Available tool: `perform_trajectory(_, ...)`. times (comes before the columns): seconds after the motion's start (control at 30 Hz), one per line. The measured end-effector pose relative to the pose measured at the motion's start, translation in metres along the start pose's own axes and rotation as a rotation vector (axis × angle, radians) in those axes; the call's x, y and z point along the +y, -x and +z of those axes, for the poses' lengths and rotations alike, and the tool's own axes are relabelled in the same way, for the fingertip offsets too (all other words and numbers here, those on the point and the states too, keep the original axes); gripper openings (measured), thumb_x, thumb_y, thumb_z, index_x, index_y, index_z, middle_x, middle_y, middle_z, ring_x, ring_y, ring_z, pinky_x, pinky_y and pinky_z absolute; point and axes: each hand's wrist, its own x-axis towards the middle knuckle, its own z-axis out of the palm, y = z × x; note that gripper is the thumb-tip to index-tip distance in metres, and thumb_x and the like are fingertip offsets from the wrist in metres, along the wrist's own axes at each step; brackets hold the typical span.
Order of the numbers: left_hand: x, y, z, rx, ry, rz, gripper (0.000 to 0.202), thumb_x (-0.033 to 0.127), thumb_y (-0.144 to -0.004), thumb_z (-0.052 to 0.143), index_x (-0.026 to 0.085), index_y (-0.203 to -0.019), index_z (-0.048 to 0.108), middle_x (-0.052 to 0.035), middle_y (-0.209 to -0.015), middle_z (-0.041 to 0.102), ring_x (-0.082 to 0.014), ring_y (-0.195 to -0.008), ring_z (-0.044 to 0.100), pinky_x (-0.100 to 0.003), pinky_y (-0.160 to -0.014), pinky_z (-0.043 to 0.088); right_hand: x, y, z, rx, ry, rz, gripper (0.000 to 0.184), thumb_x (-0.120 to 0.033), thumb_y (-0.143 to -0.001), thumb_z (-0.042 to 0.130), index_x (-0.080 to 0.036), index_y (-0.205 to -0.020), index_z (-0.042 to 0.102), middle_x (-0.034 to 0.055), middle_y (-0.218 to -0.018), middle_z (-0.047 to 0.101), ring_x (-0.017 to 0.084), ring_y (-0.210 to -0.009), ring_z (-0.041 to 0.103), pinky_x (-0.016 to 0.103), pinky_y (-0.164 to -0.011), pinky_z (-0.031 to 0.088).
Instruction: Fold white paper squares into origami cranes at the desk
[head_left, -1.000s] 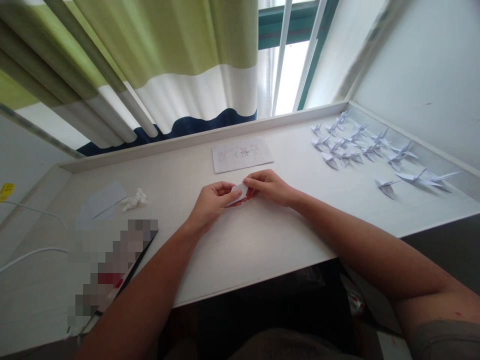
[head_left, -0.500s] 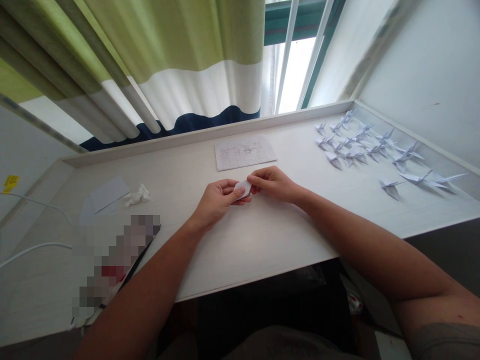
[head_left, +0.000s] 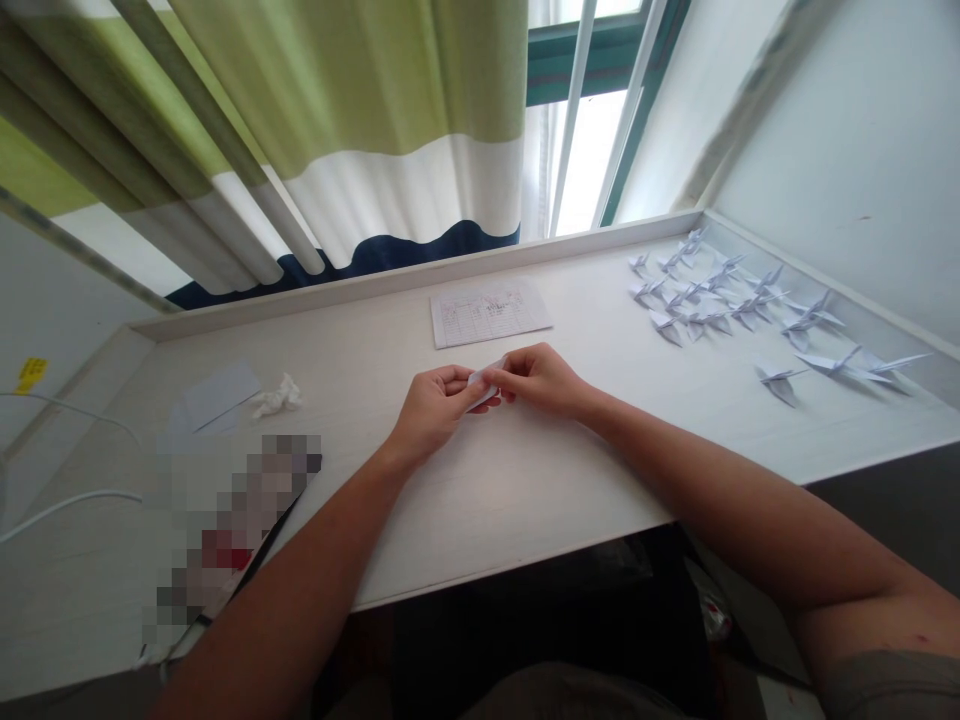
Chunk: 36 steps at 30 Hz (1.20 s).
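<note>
A small folded piece of white paper (head_left: 484, 390) is held between my two hands, above the middle of the desk. My left hand (head_left: 439, 405) grips its left side, thumb on top and fingers beneath. At the other side, my right hand (head_left: 541, 378) pinches the paper, with thumb and fingers closed on it. The fingers hide much of the paper, so its exact folded shape cannot be made out. Off to the right, several folded white paper cranes (head_left: 705, 290) stand in a cluster, with a few more paper cranes (head_left: 855, 362) nearer the desk's right edge.
Behind my hands lies a printed sheet or booklet (head_left: 491, 312). On the left are white paper sheets (head_left: 223, 395), a crumpled tissue (head_left: 277, 397), a blurred-out flat object (head_left: 247, 520) and white cables (head_left: 75, 500). A low rim (head_left: 360, 286) borders the white desk (head_left: 525, 500) below the curtain.
My right thumb has come further left over the paper, closer to my left thumb, covering more of it. The view has tilted slightly; the objects on the desk stay in place.
</note>
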Motion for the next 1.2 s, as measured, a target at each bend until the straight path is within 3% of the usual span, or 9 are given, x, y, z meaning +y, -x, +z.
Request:
perform_trajectory(0.13, 0.0, 0.0, 0.0, 0.004, 0.009, -0.011, 0.046, 0.049, -0.071, 0.098, 0.013, -0.092, 0.078, -0.0127, -0.091, 0.085, -0.0242, -0.086, 0.082, -0.038, -0.088, 0.064, 0.002, -0.001, -0.004, -0.022, -0.082, -0.005, 0.039, -0.049, -0.088, 0.074, -0.017, -0.067, 0.07, 0.0029, -0.064, 0.071, 0.013, -0.061, 0.062, 0.026, -0.059, 0.047)
perform_trajectory(0.3, 0.004, 0.0, -0.003, 0.012, 0.081, -0.056, 0.045, 0.044, -0.067, 0.101, 0.013, -0.09, 0.078, -0.0105, -0.089, 0.084, -0.0239, -0.085, 0.082, -0.04, -0.093, 0.064, 0.002, -0.003, -0.013, 0.015, -0.23, -0.087, 0.032, -0.048, -0.09, 0.075, -0.017, -0.095, 0.078, 0.0033, -0.08, 0.076, 0.014, -0.066, 0.066, 0.03, -0.065, 0.056)
perform_trajectory(0.47, 0.003, -0.001, -0.004, -0.008, 0.088, -0.052, 0.042, 0.043, -0.07, 0.1, 0.013, -0.091, 0.078, -0.0114, -0.09, 0.084, -0.0246, -0.086, 0.082, -0.042, -0.096, 0.064, 0.002, -0.002, -0.011, 0.064, -0.175, -0.132, 0.035, -0.052, -0.093, 0.072, -0.018, -0.087, 0.073, 0.002, -0.074, 0.071, 0.014, -0.061, 0.064, 0.029, -0.062, 0.054)
perform_trajectory(0.67, 0.0, -0.002, -0.004, 0.028, 0.055, -0.049, 0.046, 0.045, -0.07, 0.1, 0.011, -0.092, 0.078, -0.0133, -0.089, 0.084, -0.0253, -0.088, 0.082, -0.041, -0.094, 0.064, 0.004, -0.005, -0.011, 0.205, -0.091, -0.055, 0.032, -0.047, -0.095, 0.067, -0.017, -0.085, 0.072, -0.0006, -0.064, 0.066, 0.013, -0.057, 0.063, 0.027, -0.061, 0.052)
perform_trajectory(0.83, 0.0, -0.002, -0.002, 0.05, 0.013, -0.034, 0.05, 0.05, -0.066, 0.1, 0.012, -0.088, 0.077, -0.0118, -0.086, 0.084, -0.0247, -0.085, 0.082, -0.04, -0.09, 0.065, 0.003, -0.004, -0.01, 0.122, -0.084, -0.033, 0.049, -0.059, -0.095, 0.064, -0.017, -0.072, 0.07, 0.0021, -0.065, 0.068, 0.013, -0.057, 0.064, 0.027, -0.06, 0.051)
perform_trajectory(0.93, -0.001, -0.002, -0.001, 0.052, 0.006, -0.026, 0.05, 0.051, -0.065, 0.1, 0.013, -0.087, 0.077, -0.0109, -0.085, 0.084, -0.0249, -0.085, 0.082, -0.039, -0.089, 0.065, 0.002, -0.003, -0.008, 0.116, 0.007, -0.049, 0.051, -0.058, -0.095, 0.067, -0.019, -0.063, 0.064, 0.0022, -0.06, 0.067, 0.014, -0.058, 0.064, 0.027, -0.061, 0.05)
perform_trajectory(1.2, -0.001, -0.002, -0.002, 0.058, -0.007, -0.038, 0.048, 0.05, -0.066, 0.1, 0.013, -0.087, 0.077, -0.0117, -0.085, 0.084, -0.025, -0.084, 0.082, -0.04, -0.09, 0.064, 0.006, -0.006, -0.013, 0.192, 0.002, -0.02, 0.045, -0.057, -0.098, 0.062, -0.017, -0.081, 0.072, 0.0019, -0.064, 0.068, 0.014, -0.058, 0.064, 0.027, -0.061, 0.05)
